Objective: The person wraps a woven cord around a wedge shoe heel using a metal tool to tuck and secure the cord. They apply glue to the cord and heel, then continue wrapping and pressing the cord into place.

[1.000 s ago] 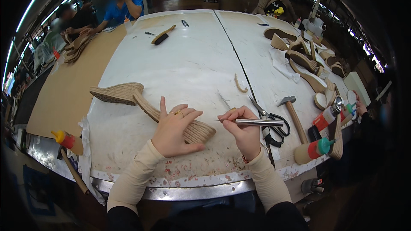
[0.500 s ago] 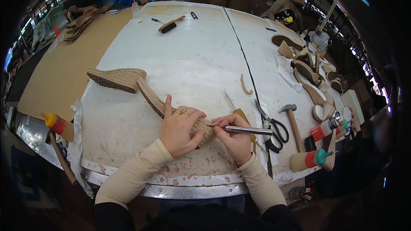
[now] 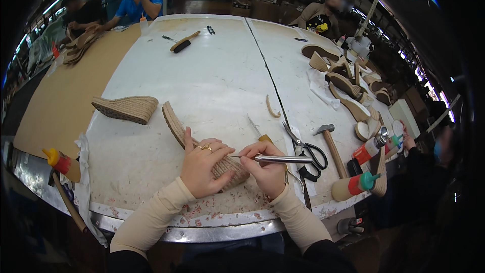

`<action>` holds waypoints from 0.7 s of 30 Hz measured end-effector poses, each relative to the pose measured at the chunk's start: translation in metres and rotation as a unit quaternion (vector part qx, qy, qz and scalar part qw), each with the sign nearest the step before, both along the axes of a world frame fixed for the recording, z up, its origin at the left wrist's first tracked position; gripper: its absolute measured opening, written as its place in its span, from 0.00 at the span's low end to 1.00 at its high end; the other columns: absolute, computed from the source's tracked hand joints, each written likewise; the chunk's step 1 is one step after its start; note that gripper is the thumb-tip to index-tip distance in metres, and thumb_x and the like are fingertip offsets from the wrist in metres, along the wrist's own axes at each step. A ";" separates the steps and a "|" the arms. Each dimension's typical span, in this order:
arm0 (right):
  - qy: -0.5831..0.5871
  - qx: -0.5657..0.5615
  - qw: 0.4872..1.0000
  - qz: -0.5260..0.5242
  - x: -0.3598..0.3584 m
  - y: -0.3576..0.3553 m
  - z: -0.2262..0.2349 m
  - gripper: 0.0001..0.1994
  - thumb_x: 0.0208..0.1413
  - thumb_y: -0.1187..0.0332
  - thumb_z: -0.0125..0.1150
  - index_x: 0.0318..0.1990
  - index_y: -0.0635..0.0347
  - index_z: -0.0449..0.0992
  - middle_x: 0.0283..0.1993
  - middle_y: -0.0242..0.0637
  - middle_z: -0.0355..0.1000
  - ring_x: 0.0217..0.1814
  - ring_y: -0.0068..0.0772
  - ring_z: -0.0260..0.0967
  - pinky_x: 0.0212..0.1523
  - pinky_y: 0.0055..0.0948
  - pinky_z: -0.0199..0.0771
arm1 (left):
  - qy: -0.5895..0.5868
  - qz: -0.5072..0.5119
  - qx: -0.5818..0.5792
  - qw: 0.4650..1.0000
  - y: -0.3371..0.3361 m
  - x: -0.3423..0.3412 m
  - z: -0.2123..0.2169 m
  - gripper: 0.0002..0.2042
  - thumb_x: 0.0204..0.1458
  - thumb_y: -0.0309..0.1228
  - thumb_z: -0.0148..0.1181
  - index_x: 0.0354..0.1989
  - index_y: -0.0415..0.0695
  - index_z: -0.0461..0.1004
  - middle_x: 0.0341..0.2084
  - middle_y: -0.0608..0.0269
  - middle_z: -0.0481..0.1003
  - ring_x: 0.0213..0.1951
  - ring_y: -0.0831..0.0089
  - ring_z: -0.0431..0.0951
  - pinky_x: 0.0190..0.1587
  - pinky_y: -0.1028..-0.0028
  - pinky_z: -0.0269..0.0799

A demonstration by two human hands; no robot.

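Observation:
A wedge shoe sole (image 3: 173, 121) with braided rope sides lies slantwise on the white table before me. My left hand (image 3: 202, 168) is closed over its thick end, fingers across the top and thumb along the near side; the hand hides the sole's middle. My right hand (image 3: 265, 168) pinches a slim silver metal tool (image 3: 284, 159), its handle pointing right. The thin tip reaches the sole close to my left fingertips; whether it touches the braid I cannot tell. A second rope-sided wedge sole (image 3: 126, 108) lies just left of the held one.
To my right are scissors (image 3: 305, 151), a hammer (image 3: 333, 149), a yellow-handled tool (image 3: 264, 138), glue bottles (image 3: 353, 186) and a heap of wedge soles (image 3: 348, 86). A brush (image 3: 185, 43) lies farther back. A yellow-capped bottle (image 3: 60, 162) stands at left. Co-workers (image 3: 139, 5) sit across the table.
The whole view has shifted. The held sole now lies a little apart from the second sole, having moved right. The tool's thin tip now shows nearer my left fingers.

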State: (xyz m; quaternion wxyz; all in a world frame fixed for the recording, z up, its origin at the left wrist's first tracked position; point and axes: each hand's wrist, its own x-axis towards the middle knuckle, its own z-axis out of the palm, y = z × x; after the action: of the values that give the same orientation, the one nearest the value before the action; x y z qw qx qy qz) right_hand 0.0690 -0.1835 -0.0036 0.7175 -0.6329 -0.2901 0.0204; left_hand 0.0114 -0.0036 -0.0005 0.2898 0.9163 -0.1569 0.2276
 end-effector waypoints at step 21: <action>0.095 0.035 0.994 0.026 -0.004 -0.002 -0.002 0.11 0.54 0.83 0.57 0.40 0.64 0.63 0.38 0.40 0.72 0.43 0.24 0.73 0.44 0.22 0.75 | 0.105 0.076 0.036 0.991 -0.010 -0.011 -0.001 0.17 0.53 0.42 0.56 0.50 0.51 0.71 0.71 0.48 0.43 0.72 0.41 0.32 0.55 0.23 0.23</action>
State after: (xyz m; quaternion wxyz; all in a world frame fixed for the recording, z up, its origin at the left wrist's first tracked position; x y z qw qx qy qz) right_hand 0.0654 -0.1852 -0.0054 0.7630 -0.5946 -0.2372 0.0891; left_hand 0.0007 -0.0135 -0.0015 0.2539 0.9541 -0.0636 0.1455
